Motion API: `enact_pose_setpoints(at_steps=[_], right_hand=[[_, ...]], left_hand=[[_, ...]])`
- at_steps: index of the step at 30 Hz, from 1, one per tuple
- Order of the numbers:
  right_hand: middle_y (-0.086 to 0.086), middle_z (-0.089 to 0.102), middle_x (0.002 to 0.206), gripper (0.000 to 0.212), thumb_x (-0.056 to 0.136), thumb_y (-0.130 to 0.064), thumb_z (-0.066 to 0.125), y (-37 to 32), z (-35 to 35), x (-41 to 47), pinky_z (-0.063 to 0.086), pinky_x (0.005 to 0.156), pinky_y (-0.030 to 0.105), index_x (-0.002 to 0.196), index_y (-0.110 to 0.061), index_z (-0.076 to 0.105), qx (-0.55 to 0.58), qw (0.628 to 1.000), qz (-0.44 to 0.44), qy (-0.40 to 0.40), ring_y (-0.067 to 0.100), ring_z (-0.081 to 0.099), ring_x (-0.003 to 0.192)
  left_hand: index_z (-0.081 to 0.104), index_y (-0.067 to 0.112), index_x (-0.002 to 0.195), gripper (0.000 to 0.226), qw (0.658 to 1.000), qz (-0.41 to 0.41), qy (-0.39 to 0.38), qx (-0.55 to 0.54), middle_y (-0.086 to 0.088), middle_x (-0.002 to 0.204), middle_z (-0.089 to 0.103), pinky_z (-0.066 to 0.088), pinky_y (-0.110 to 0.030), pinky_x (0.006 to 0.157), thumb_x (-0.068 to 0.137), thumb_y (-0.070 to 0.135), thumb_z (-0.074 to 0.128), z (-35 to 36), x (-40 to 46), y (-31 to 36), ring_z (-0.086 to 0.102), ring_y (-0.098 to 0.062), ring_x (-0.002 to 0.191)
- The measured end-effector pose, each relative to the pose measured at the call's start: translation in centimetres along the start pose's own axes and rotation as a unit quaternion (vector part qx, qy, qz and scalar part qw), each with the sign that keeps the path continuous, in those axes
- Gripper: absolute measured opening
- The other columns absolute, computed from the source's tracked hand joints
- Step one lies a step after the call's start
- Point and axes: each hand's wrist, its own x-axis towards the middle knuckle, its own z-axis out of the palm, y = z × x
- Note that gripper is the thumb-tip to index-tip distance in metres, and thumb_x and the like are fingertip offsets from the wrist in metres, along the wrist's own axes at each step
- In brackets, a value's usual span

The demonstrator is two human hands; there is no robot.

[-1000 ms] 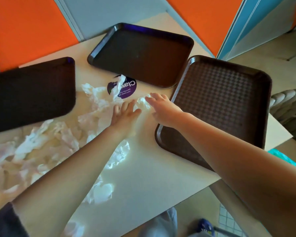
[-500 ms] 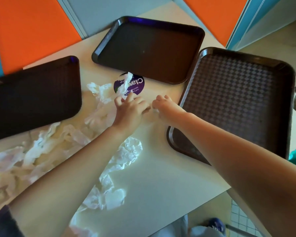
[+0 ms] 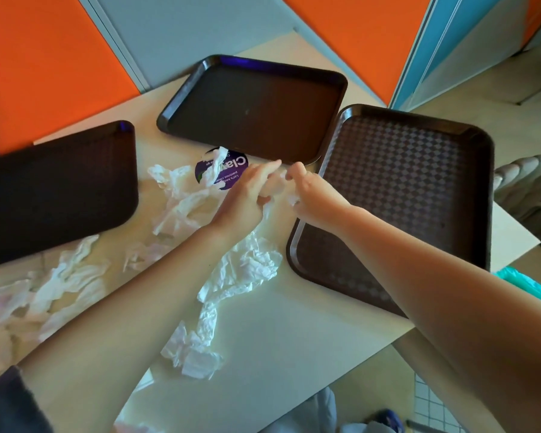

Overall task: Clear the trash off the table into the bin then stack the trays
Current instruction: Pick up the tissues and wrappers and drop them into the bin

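Three dark brown trays lie on the pale table (image 3: 294, 332): one at the left (image 3: 57, 185), one at the back (image 3: 253, 110), one at the right (image 3: 413, 195). Crumpled white napkins (image 3: 241, 273) are strewn from the left edge to the middle. My left hand (image 3: 247, 195) and my right hand (image 3: 313, 195) meet over a small wad of napkin (image 3: 278, 189) between the back and right trays. Both hands have fingers curled round that paper. More napkin (image 3: 181, 192) lies just left of my left hand.
A round purple sticker (image 3: 235, 170) is on the table under a napkin strip. Orange and grey wall panels stand behind the table. A teal bag (image 3: 525, 282) shows past the right table edge, with a ribbed grey seat beyond. The floor is below.
Both hands have lifted slightly and closed in on the small napkin wad between them. The camera view has shifted a little, so the trays sit lower in the frame.
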Motion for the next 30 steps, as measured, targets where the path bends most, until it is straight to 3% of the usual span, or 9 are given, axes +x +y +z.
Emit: enact_pose_setpoints(at_steps=[5, 7, 9, 12, 15, 20, 25, 28, 30], right_hand=[[0.013, 0.06, 0.117, 0.091, 0.085, 0.001, 0.058, 0.0, -0.3, 0.2, 0.058, 0.078, 0.039, 0.147, -0.027, -0.001, 0.034, 0.998, -0.048, -0.007, 0.023, 0.064, 0.088], [0.012, 0.054, 0.13, 0.087, 0.085, -0.001, 0.059, 0.1, 0.0, 0.4, 0.054, 0.088, 0.039, 0.148, -0.024, 0.004, 0.019, 0.998, -0.062, -0.002, 0.026, 0.062, 0.102], [0.013, 0.054, 0.127, 0.067, 0.086, 0.0, 0.057, 0.0, 0.0, 0.5, 0.053, 0.088, 0.036, 0.144, -0.015, 0.026, -0.006, 0.998, -0.06, 0.021, 0.026, 0.059, 0.106], [0.017, 0.056, 0.105, 0.026, 0.085, 0.004, 0.049, -0.1, -0.5, 0.4, 0.049, 0.076, 0.033, 0.108, 0.0, 0.06, -0.052, 0.995, -0.07, 0.052, 0.031, 0.057, 0.094], [0.019, 0.054, 0.101, 0.026, 0.083, 0.008, 0.045, 0.2, -0.9, 0.2, 0.047, 0.074, 0.035, 0.1, 0.002, 0.063, -0.063, 0.993, -0.061, 0.074, 0.033, 0.053, 0.092], [0.02, 0.052, 0.106, 0.031, 0.09, 0.005, 0.043, -0.2, -1.4, -0.1, 0.047, 0.083, 0.038, 0.118, 0.0, 0.057, -0.074, 0.989, -0.045, 0.122, 0.035, 0.049, 0.102], [0.017, 0.051, 0.111, 0.034, 0.093, -0.001, 0.043, -0.3, -2.4, 0.2, 0.047, 0.086, 0.038, 0.126, -0.002, 0.051, -0.059, 0.974, 0.012, 0.217, 0.032, 0.046, 0.109], [0.015, 0.052, 0.112, 0.03, 0.093, -0.002, 0.044, 0.4, -3.7, 1.0, 0.047, 0.084, 0.034, 0.12, -0.003, 0.055, -0.011, 0.953, 0.083, 0.29, 0.029, 0.049, 0.108], [0.014, 0.052, 0.114, 0.027, 0.092, -0.003, 0.046, 1.0, -4.4, 1.2, 0.049, 0.084, 0.03, 0.117, -0.004, 0.057, 0.014, 0.94, 0.121, 0.32, 0.026, 0.05, 0.106]], left_hand=[[0.028, 0.017, 0.143, 0.075, 0.999, -0.033, 0.023, -0.028, -0.006, 0.132, 0.045, 0.053, -0.032, 0.09, 0.081, 0.001, 0.067, 0.3, 0.9, 1.8, 0.051, -0.017, 0.115], [0.023, 0.019, 0.144, 0.08, 0.996, -0.056, 0.034, -0.054, -0.006, 0.139, 0.04, 0.05, -0.028, 0.091, 0.081, 0.006, 0.07, 0.6, 1.0, 2.1, 0.048, -0.018, 0.121], [0.017, 0.017, 0.145, 0.086, 0.995, -0.062, 0.029, -0.077, -0.006, 0.138, 0.039, 0.048, -0.013, 0.085, 0.079, 0.01, 0.072, 0.6, 0.8, 1.9, 0.049, -0.014, 0.118], [0.01, 0.016, 0.144, 0.094, 0.992, -0.088, -0.026, -0.088, -0.002, 0.127, 0.039, 0.047, -0.011, 0.081, 0.076, 0.015, 0.075, 0.4, -0.2, 0.7, 0.049, -0.01, 0.108], [0.015, 0.023, 0.141, 0.093, 0.98, -0.146, -0.134, -0.008, 0.004, 0.113, 0.048, 0.041, -0.029, 0.096, 0.072, 0.03, 0.077, 0.2, -1.2, -0.3, 0.05, -0.014, 0.107], [0.052, 0.024, 0.104, 0.045, 0.924, -0.124, -0.229, 0.281, 0.006, 0.113, 0.041, 0.027, -0.044, 0.095, 0.076, 0.057, 0.061, 0.2, -1.5, -1.1, 0.036, -0.018, 0.114], [0.054, 0.022, 0.087, 0.036, 0.915, -0.101, -0.215, 0.325, 0.007, 0.122, 0.042, 0.025, -0.046, 0.097, 0.078, 0.057, 0.059, 0.2, -0.9, -1.5, 0.032, -0.019, 0.117], [0.044, 0.023, 0.068, 0.037, 0.911, -0.121, -0.222, 0.327, 0.004, 0.119, 0.045, 0.026, -0.046, 0.097, 0.078, 0.055, 0.06, -0.2, -0.9, -2.1, 0.033, -0.02, 0.116], [0.052, 0.023, 0.069, 0.035, 0.907, -0.14, -0.212, 0.337, 0.002, 0.122, 0.045, 0.024, -0.048, 0.099, 0.082, 0.055, 0.056, -0.5, -0.8, -2.1, 0.031, -0.021, 0.12]])
